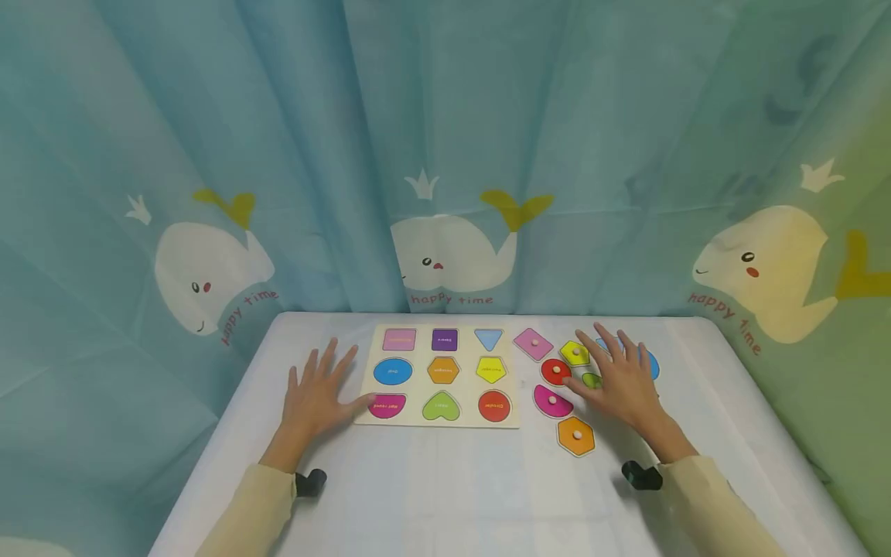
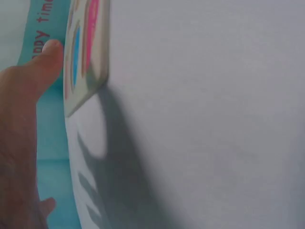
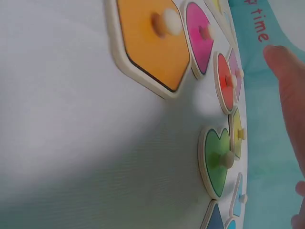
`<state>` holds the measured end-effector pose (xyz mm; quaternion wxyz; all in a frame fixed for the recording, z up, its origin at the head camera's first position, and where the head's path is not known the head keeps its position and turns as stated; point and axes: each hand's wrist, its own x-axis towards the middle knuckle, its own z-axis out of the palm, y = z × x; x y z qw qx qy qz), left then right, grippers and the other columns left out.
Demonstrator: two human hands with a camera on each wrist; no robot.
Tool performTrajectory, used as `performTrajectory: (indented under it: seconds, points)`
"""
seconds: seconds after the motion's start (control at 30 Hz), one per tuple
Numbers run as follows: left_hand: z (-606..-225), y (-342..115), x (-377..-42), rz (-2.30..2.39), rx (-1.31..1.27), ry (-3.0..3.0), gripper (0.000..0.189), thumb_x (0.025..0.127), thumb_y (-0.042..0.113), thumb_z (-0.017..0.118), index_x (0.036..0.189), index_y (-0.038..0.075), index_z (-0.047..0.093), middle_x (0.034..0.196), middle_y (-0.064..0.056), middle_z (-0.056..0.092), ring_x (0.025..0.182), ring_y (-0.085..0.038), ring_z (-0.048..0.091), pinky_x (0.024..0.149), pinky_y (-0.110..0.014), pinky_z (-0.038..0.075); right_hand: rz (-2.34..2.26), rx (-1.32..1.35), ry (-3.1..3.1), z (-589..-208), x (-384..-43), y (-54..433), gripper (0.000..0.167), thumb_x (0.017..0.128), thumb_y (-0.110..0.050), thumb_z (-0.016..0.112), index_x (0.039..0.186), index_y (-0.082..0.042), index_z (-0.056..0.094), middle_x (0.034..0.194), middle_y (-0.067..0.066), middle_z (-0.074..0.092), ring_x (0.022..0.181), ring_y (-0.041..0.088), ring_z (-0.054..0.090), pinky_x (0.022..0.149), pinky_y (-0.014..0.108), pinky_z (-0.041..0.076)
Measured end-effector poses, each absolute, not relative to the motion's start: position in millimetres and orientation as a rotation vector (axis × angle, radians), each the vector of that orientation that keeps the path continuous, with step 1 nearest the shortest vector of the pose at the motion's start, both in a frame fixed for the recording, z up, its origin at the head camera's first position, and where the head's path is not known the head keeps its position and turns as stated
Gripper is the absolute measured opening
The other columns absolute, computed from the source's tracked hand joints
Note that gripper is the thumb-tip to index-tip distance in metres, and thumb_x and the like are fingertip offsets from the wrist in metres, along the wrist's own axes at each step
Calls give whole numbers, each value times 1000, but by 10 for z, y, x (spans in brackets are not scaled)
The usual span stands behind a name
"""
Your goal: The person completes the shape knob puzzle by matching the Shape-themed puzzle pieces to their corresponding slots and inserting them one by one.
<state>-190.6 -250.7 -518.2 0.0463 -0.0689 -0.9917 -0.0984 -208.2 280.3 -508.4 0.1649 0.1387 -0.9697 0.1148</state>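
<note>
My left hand (image 1: pixel 313 398) is spread at the left side of a cream shape puzzle board (image 1: pixel 414 388), its thumb over the board's near left corner by the printed half round. Whether the thumb touches cannot be seen. Fingers spread and holding nothing, my right hand (image 1: pixel 623 387) hovers over loose knobbed puzzle pieces. By its thumb lies a red circle (image 1: pixel 551 374); a green heart (image 3: pixel 216 164) is partly hidden beneath the hand in the head view. Around them are a yellow pentagon (image 1: pixel 575 356), a magenta half round (image 1: pixel 548 402) and an orange hexagon (image 1: pixel 575 439).
A pink rectangle piece (image 1: pixel 533 345) lies against the board's far right. Blue pieces (image 1: pixel 654 365) lie partly covered beyond my right hand. Black wrist devices (image 1: pixel 311 483) are on both arms. A white-covered table (image 1: pixel 445 495) meets a blue whale-print curtain (image 1: pixel 459 116).
</note>
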Motion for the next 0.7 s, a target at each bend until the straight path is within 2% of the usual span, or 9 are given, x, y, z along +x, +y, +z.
performTrajectory:
  seconds: [0.17,0.33,0.5,0.7]
  points:
    - [-5240,-2542,-1838,-315,-253,-3049,102,81,72,68,162,23,32,169,-19,22,149,-54,23,109,-83,17,391,411,-2819,-5065,-2251,2801,87,82,-45,82,155,-19,42,161,21,33,138,54,34,108,79,26]
    - [-5284,-2568,-1793,-362,-281,-3055,101,79,71,70,160,20,38,165,-22,29,147,-56,25,107,-84,17,553,375,-2886,-5046,-2445,2739,85,84,-45,81,155,-18,44,156,23,40,135,52,41,105,79,32]
    - [-5298,-2583,-1791,-421,-305,-3077,99,79,72,70,158,20,41,164,-22,32,148,-57,22,108,-84,14,671,377,-2939,-5034,-2621,2657,76,87,-40,80,152,-15,49,152,24,47,135,52,42,105,79,31]
    - [-5282,-2586,-1782,-524,-299,-3123,102,76,74,71,158,20,42,165,-22,29,150,-58,14,108,-85,7,798,411,-2963,-5061,-2790,2536,66,88,-33,81,146,-12,56,147,23,54,135,49,44,103,74,40]
